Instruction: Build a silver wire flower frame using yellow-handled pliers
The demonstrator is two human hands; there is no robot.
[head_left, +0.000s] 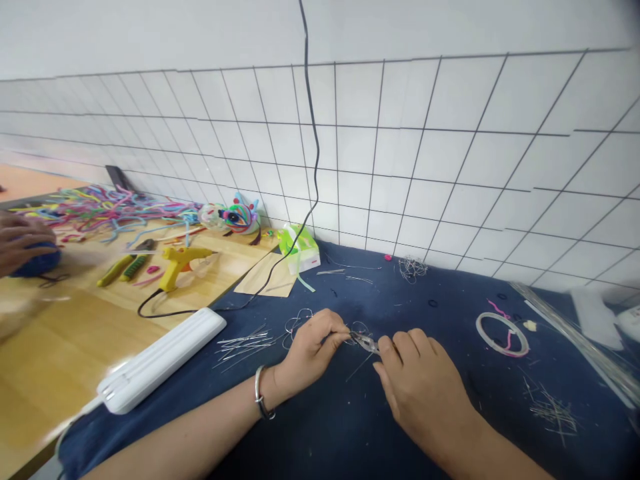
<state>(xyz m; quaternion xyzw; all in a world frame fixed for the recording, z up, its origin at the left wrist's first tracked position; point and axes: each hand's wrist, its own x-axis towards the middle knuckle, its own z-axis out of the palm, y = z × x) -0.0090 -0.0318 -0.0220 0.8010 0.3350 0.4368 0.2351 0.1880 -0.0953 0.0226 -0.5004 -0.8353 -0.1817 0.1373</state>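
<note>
My left hand [313,347], with a bracelet at its wrist, pinches a thin wire in front of me; most of the wire is too fine to follow. My right hand [417,373] is wrapped around a pair of pliers [367,343]. The pliers' metal jaws meet the wire close to my left fingertips, while the handles are hidden in my palm. Thin loops of wire [295,327] lie just behind my left hand on the dark blue cloth [330,427]. Left of them rests a bundle of cut wire pieces [247,345].
A white power strip [165,360] lies at left. Beyond it are a yellow glue gun [180,263], cutting pliers [127,263] and colourful pipe cleaners [110,207]. Another person's hand [23,243] is at far left. A tape roll [501,335] and wire scraps [553,410] lie right. A black cord [316,147] hangs down.
</note>
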